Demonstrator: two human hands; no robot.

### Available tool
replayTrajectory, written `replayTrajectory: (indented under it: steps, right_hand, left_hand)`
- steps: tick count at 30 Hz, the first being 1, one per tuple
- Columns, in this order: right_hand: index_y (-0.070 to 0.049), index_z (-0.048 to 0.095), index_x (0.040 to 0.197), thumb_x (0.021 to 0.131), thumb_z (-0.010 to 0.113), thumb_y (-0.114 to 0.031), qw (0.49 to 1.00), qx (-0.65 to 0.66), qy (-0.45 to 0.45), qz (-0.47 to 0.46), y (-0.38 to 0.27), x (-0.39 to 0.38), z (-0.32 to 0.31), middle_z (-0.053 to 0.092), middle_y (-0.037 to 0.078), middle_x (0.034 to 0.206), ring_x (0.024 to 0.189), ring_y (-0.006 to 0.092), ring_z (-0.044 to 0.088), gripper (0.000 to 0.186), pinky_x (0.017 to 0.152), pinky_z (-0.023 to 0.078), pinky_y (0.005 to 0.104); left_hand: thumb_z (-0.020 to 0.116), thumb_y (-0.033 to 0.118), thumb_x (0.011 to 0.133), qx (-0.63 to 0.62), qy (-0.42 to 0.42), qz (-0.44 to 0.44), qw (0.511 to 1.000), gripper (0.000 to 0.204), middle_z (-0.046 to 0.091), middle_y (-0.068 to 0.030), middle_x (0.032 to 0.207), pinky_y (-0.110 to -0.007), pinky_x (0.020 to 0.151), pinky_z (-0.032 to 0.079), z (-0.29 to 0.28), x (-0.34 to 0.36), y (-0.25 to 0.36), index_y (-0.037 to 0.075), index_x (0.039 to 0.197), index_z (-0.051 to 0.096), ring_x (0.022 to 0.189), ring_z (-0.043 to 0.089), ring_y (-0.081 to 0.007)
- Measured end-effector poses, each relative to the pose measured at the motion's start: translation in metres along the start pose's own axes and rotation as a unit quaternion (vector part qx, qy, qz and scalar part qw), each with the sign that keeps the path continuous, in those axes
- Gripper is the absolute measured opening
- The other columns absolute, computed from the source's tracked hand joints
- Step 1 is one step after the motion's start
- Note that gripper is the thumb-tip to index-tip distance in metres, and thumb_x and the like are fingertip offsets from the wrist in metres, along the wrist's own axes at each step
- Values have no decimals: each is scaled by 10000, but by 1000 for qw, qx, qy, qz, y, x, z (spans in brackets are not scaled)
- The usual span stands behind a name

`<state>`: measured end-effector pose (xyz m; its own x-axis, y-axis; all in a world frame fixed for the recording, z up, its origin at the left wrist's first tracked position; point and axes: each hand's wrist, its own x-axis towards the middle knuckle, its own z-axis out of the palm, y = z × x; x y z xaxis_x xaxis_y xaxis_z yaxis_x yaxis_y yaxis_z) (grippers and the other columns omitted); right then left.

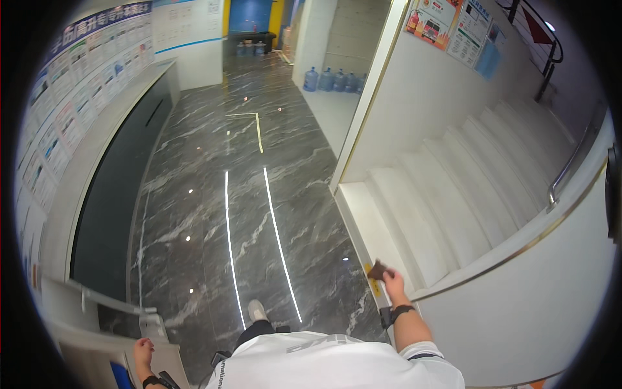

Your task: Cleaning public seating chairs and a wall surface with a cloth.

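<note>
Two bare hands (144,351) show in the head camera's view, one on each side of a person in a white shirt (350,360). The right hand (394,285) pinches a small brown thing (380,270) by one side. It is flat and has corners, but I can't tell what it is. It is up in the fingers, out in front of the right arm, and looks to be above the edge of the bottom step, by a yellow mark (375,287). The left hand has its fingers curled in, near a pale stand (173,356). I can't tell if anything is inside it. Both wrists wear dark bands (402,313).

One light shoe (257,310) peeks out past the shirt, on a dark, shiny floor (201,259) with white streaks. Two long white lines (275,227) run along the floor ahead of the person. White stairs (453,188) go up on the right, with a silver rail (567,170) beside them. Posters (468,37) hang on the wall above. Farther off, big blue water bottles (327,80) stand in a row. On the left, papers (71,110) cover the wall above a long dark panel (120,194).
</note>
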<state>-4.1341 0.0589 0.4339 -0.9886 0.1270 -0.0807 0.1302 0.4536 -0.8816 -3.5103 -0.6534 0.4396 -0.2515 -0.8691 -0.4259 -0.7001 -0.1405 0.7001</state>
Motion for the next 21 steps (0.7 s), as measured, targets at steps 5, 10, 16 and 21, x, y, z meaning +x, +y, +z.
replayTrajectory:
  steps: [5, 10, 16, 21]
  right_hand:
    - [36, 705, 1066, 747, 713, -31, 986, -58, 44, 147, 43, -14, 58, 725, 137, 944, 847, 230, 675, 326, 749, 547, 350]
    - [24, 709, 994, 728, 699, 23, 937, 96, 144, 303, 25, -17, 86, 711, 134, 896, 796, 250, 667, 266, 698, 537, 381]
    - [26, 708, 980, 733, 747, 32, 910, 107, 118, 382, -26, 119, 173, 713, 127, 902, 767, 259, 668, 250, 671, 533, 374]
    - [6, 710, 1116, 725, 739, 54, 952, 158, 11, 261, -74, 328, 259, 725, 120, 957, 820, 259, 684, 395, 747, 559, 370]
  left_hand:
    - [620, 161, 850, 145, -46, 164, 975, 238, 710, -162, 903, -382, 738, 551, 61, 185, 160, -1, 1002, 704, 830, 691, -256]
    - [657, 204, 861, 202, -86, 311, 925, 283, 715, -179, 928, -400, 791, 533, 164, 271, 447, 5, 1058, 696, 884, 694, -326]
    - [676, 160, 875, 192, -109, 365, 904, 272, 721, -183, 947, -373, 796, 543, 273, 355, 638, 0, 1095, 688, 889, 706, -296]
    - [690, 149, 868, 216, -215, 358, 883, 300, 733, -169, 993, -361, 837, 550, 371, 418, 759, 4, 1131, 682, 937, 713, -281]
